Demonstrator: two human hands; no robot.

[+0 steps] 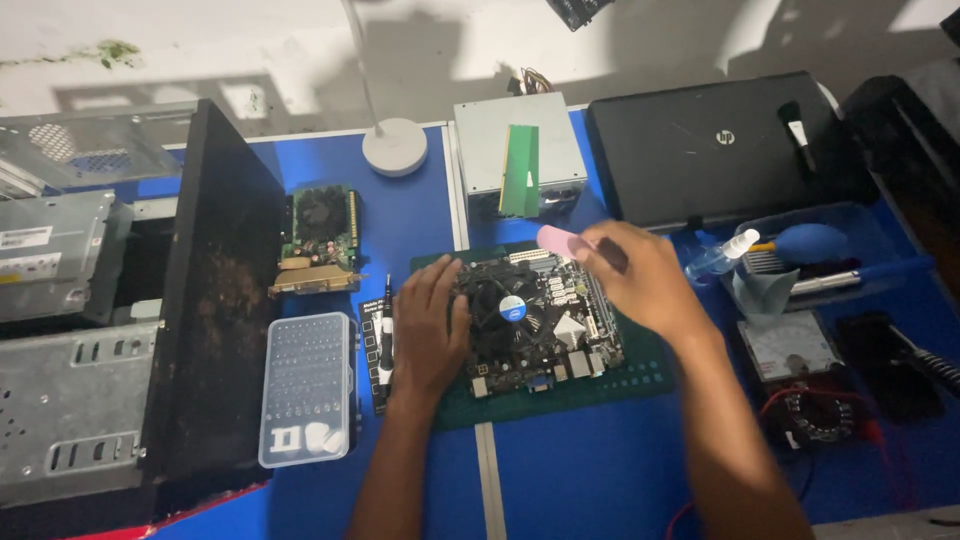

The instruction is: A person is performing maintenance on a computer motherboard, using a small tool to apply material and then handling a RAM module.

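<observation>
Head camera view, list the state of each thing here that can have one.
Motherboard: flat on green mat, out of case.
Computer case: side open.
Laptop: lid closed.
Bit case: closed.
Left hand: resting on motherboard.
Right hand: holding pink eraser.

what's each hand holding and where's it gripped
The right hand pinches a pink eraser-like block by its right end. The left hand holds nothing, resting flat on the motherboard's left edge.

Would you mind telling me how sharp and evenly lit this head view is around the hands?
Head view: the right hand and its pink eraser are motion-blurred; the left hand on the motherboard is sharper. Light is uneven, with bright patches and hard shadows on the wall, and the case is dim at left.
</observation>
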